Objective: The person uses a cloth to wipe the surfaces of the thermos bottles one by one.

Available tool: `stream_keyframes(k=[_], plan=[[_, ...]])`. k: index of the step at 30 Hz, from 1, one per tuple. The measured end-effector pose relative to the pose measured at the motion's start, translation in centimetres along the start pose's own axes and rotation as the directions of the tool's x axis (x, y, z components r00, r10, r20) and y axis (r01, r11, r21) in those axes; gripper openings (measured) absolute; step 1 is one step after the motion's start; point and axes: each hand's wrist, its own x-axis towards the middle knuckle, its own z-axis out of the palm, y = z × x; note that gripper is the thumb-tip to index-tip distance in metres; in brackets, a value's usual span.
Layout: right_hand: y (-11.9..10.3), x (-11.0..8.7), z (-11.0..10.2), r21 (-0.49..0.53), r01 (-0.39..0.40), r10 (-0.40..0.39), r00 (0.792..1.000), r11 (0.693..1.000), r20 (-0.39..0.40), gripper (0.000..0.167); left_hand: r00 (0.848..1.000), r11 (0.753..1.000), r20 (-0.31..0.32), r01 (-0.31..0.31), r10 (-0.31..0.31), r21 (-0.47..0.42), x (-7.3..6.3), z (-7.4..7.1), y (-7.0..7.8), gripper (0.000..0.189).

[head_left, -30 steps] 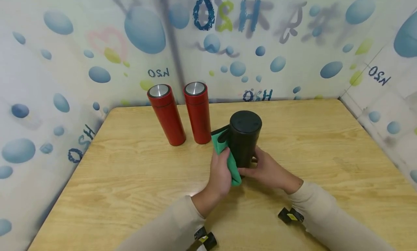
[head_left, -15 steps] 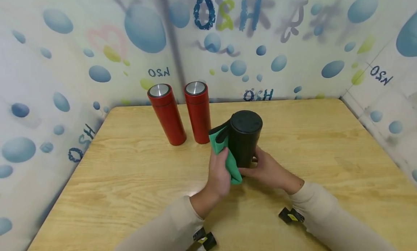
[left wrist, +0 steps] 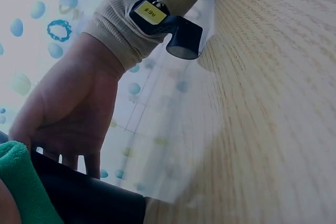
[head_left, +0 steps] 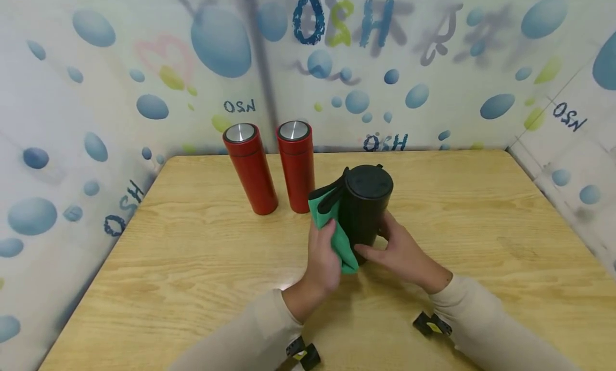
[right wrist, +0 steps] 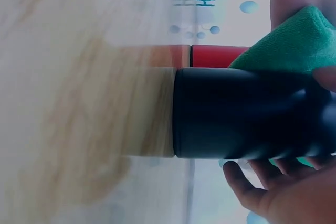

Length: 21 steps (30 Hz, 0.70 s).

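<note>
Mid-frame, left hand point(head_left: 324, 260) grips green fleecy cloth point(head_left: 341, 245) against smooth black cylinder point(head_left: 362, 217) that right hand point(head_left: 400, 254) grasps; wiping seemingly underway, unfinished.

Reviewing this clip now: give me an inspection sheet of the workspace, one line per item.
Surface: pale wood-grain table, with a bright glare spot near the left forearm.
Job's things: black cylinder; green cloth with black trim, against its side.
Clutter: two red bottles with silvery tops, standing side by side, apart.
Hands: left hand holds the cloth; right hand grips the cylinder low down.
Cables: nothing seen.
Surroundings: pale wall with blue drops and lettering.
</note>
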Motion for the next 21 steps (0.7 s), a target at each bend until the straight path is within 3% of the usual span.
stream_keyframes(k=[4,10,13,21], plan=[[-0.07,0.16,-0.17,-0.017,-0.019,0.018,1.000,1.000,-0.020,0.076,1.000,1.000,0.019,-0.009,0.009,-0.011,0.12,0.07,0.22,0.040],[0.09,0.25,0.13,-0.047,-0.023,0.020,0.998,0.999,-0.064,0.080,0.998,0.998,-0.027,-0.055,0.055,-0.026,-0.18,0.23,0.59,0.043],[0.05,0.24,0.18,-0.053,-0.019,0.015,0.998,0.998,-0.066,0.080,0.997,0.997,-0.015,-0.074,0.074,-0.013,-0.14,0.22,0.83,0.043],[-0.41,-0.33,0.20,0.005,-0.014,0.014,1.000,1.000,-0.010,0.067,0.997,0.998,0.070,0.030,-0.035,0.061,-0.01,-0.14,0.25,0.042]])
